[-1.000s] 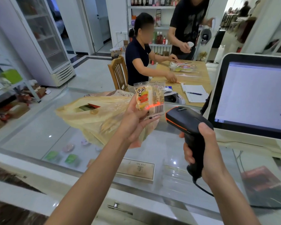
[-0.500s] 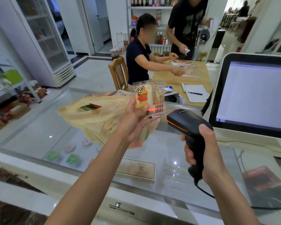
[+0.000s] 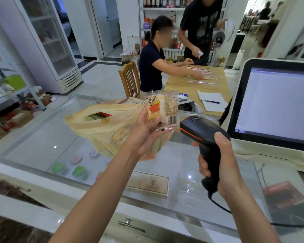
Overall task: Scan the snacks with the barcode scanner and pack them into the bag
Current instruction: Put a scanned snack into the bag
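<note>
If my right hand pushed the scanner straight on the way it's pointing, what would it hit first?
Most likely the clear-wrapped snack packet held by the left hand. The black barcode scanner in the right hand aims at its barcode, though depth is unclear.

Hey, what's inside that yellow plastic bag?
Through the handle cutout of the plastic bag, green and red packaging shows. The cloudy film and the left hand cover everything else inside.

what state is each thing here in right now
snack packet, sealed, held up in left hand
barcode scanner, gripped by right hand, aimed at the packet's barcode
plastic bag, open, goods inside
monitor, switched on
glass-door fridge, shut
</note>
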